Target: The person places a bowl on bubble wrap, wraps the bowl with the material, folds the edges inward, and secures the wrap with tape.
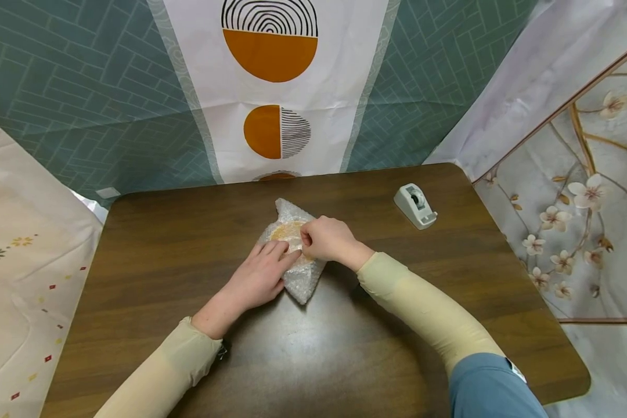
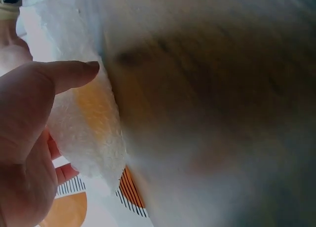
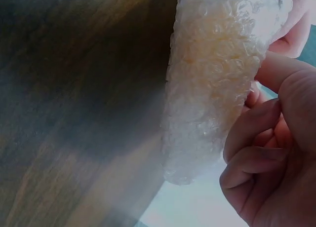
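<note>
A package in clear bubble wrap (image 1: 299, 280) lies at a slant on the table, its two ends narrowing to points. Something yellowish shows through the bubbles; its kind cannot be made out. My left hand (image 1: 258, 273) rests on the package's near left side, fingers spread over it. In the left wrist view the thumb (image 2: 74, 75) lies straight along the wrap. From the right, my right hand (image 1: 331, 239) bends its fingers over the top, thumb and forefinger pinching at the wrap's surface. Curled lower fingers (image 3: 252, 128) show beside the wrap (image 3: 207, 89) in the right wrist view.
A white tape dispenser (image 1: 415, 206) stands toward the back right of the brown wooden table (image 1: 162, 249). Behind the table hangs a green and white patterned cloth (image 1: 209, 116). Flowered curtains (image 1: 569, 232) hang at the right side, a pale one (image 1: 26, 278) at the left.
</note>
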The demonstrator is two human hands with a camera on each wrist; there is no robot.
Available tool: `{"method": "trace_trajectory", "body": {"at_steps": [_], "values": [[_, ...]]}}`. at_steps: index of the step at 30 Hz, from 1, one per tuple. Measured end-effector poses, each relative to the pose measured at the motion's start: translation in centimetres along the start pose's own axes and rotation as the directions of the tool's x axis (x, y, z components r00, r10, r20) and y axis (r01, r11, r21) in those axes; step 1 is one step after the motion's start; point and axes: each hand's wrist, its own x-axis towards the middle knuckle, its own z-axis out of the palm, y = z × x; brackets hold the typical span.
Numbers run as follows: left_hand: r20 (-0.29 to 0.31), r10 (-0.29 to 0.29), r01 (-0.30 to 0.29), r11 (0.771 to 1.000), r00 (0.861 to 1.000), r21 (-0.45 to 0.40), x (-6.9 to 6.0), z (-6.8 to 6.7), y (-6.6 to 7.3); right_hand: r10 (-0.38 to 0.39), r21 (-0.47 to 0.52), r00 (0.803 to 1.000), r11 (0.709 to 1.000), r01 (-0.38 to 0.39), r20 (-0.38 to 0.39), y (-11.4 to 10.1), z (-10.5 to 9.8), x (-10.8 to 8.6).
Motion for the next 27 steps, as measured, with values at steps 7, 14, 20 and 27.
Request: {"method": "trace_trajectory", "body": {"at_steps": [7, 14, 20, 27], "values": [[-0.012, -0.016, 0.017, 0.997, 1.0, 0.073, 0.7, 0.1, 0.3, 0.03, -0.036, 0.999, 0.999, -0.029, 0.03, -0.6, -0.8, -0.2], [0.0, -0.047, 0.047, 0.998, 0.999, 0.048, 0.9, 0.2, 0.5, 0.083, -0.201, 0.992, 0.974, -0.101, -0.097, -1.2, -0.7, -0.5], [0.039, -0.077, 0.076, 0.996, 0.996, 0.037, 1.1, 0.2, 0.5, 0.093, -0.472, 0.985, 0.869, -0.15, -0.143, -2.3, -0.1, 0.6], [0.07, -0.089, 0.084, 0.994, 0.994, 0.064, 1.4, -0.4, 0.8, 0.093, -0.655, 0.986, 0.738, -0.162, -0.14, -3.8, 0.2, 1.9]]}}
